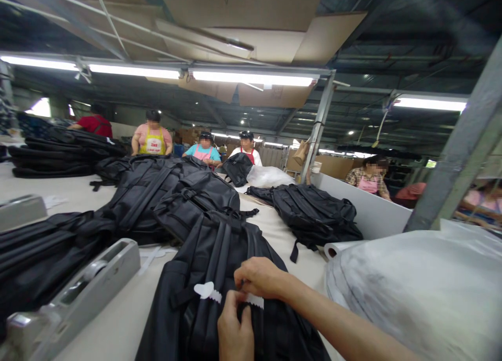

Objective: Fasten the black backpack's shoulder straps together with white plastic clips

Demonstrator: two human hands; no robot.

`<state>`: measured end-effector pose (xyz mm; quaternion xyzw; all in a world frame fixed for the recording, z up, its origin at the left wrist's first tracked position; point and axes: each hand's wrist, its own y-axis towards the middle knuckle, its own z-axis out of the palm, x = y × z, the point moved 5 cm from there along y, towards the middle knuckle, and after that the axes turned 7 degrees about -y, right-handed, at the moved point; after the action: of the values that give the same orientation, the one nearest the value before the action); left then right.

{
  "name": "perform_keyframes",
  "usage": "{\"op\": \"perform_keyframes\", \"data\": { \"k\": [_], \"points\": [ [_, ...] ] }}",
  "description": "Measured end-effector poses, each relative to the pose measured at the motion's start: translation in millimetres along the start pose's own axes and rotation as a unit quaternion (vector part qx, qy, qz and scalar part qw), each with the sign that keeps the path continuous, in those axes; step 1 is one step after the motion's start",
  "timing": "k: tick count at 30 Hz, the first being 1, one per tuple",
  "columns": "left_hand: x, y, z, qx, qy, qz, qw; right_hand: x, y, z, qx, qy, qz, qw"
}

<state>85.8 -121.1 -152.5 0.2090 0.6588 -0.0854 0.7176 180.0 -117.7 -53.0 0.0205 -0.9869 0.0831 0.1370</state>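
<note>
A black backpack [196, 277] lies in front of me with its shoulder straps facing up. On one strap is a piece of white tape [205, 290] with a jagged cut end. My right hand [261, 277] reaches in from the right with curled fingers. Below it, my left hand [236, 327] is closed, thumb against fingers. Both hands meet at a second strip of white tape [254, 301] on the other strap; its jagged end shows between them. Their fingertips partly hide this strip.
A tape dispenser [90, 293] stands at left on the white table [105, 319]. More black backpacks [314, 209] lie ahead and beside me. Clear plastic [411, 288] is heaped at right near a metal post [458, 131]. Several people [152, 136] work across the table.
</note>
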Motion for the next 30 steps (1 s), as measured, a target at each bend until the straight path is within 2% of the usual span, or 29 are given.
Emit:
{"op": "perform_keyframes", "data": {
  "k": [4, 7, 11, 16, 19, 22, 25, 30],
  "points": [
    [-2.1, -0.9, 0.0, 0.003, 0.014, 0.0, 1.0, 7.3, -3.1, 2.0, -0.049, -0.108, -0.08, 0.99],
    [-4.4, -1.5, 4.2, 0.026, 0.035, 0.015, 0.999, 2.3, -5.1, 9.1, -0.088, -0.141, -0.078, 0.983],
    [-3.1, -2.9, 9.8, 0.028, 0.044, 0.04, 0.998, -8.6, -12.3, 10.0, -0.108, -0.118, -0.058, 0.986],
    [2.1, -4.3, 13.5, 0.014, 0.039, 0.055, 0.998, -14.4, -21.4, -0.8, -0.063, -0.084, -0.091, 0.99],
    [3.5, -3.6, 11.3, -0.005, 0.051, 0.056, 0.997, -12.8, -20.1, -4.0, -0.058, -0.089, -0.093, 0.99],
    [6.6, -2.1, 9.2, -0.009, 0.065, 0.057, 0.996, -8.0, -15.0, 0.7, -0.083, -0.11, -0.089, 0.986],
    [12.9, -0.8, 12.0, 0.022, 0.07, 0.054, 0.996, -1.4, -7.4, 9.6, -0.123, -0.115, -0.106, 0.98],
    [13.1, -1.8, 15.7, 0.011, 0.063, 0.075, 0.995, 3.0, 4.2, 10.3, -0.157, -0.01, -0.129, 0.979]
  ]
}}
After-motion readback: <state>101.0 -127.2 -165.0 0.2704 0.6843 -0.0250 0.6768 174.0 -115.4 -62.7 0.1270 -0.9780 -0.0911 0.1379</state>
